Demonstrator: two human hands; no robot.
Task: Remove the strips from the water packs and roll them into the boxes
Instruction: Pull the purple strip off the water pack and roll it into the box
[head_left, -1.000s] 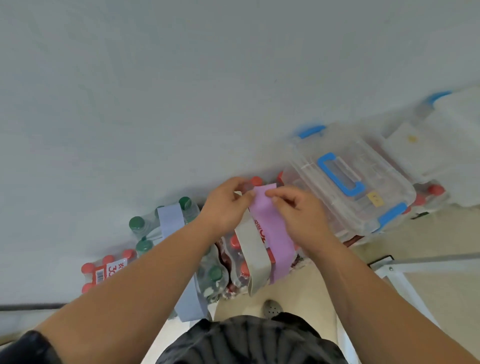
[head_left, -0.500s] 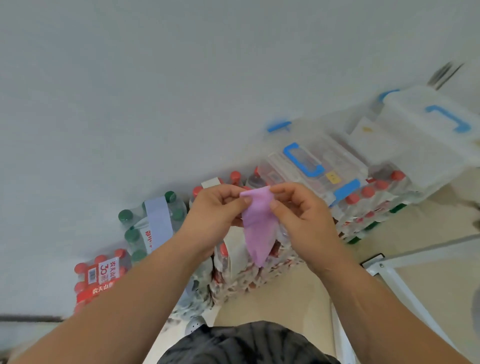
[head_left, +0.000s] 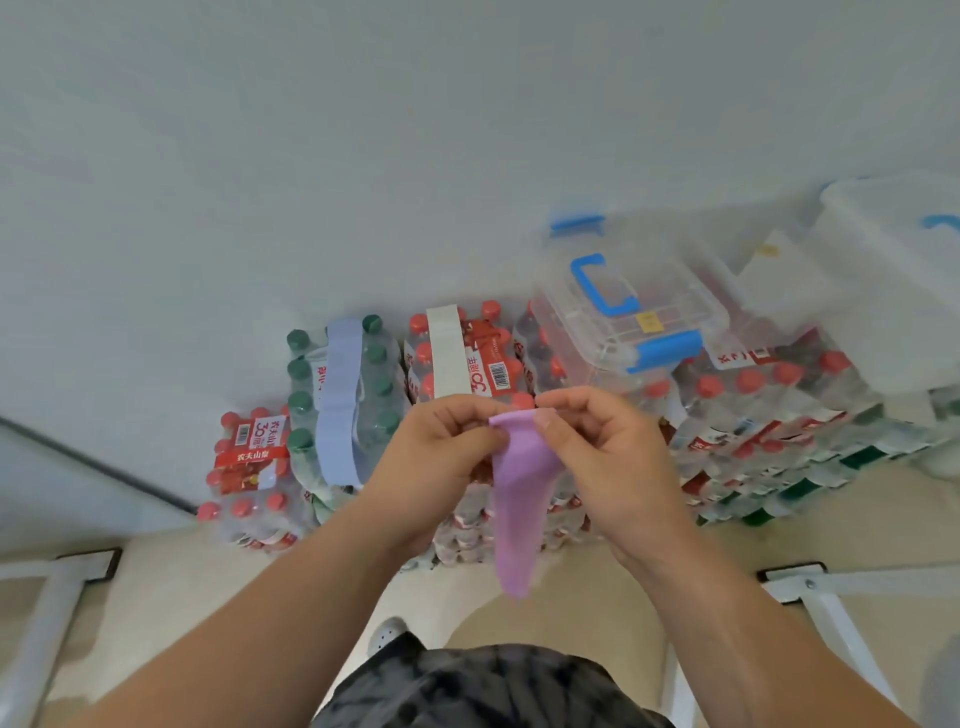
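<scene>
A purple strip (head_left: 517, 499) hangs down in front of me, its top end pinched between my left hand (head_left: 441, 457) and my right hand (head_left: 608, 457). Behind my hands stand stacked water packs (head_left: 483, 364) with red caps. A white strip (head_left: 447, 353) still wraps one red-capped pack. A blue strip (head_left: 340, 405) wraps a green-capped pack (head_left: 374, 395). A clear box with blue handle and clips (head_left: 628, 317) rests shut on the packs to the right.
A second clear box (head_left: 893, 270) sits on packs at the far right. A small red-capped pack (head_left: 249, 467) stands at the left. White frame legs (head_left: 831, 608) flank me on the beige floor. A white wall rises behind the packs.
The purple strip has come free of the pack and now hangs loose from both hands. The view has tilted down, showing more of the packs and floor.
</scene>
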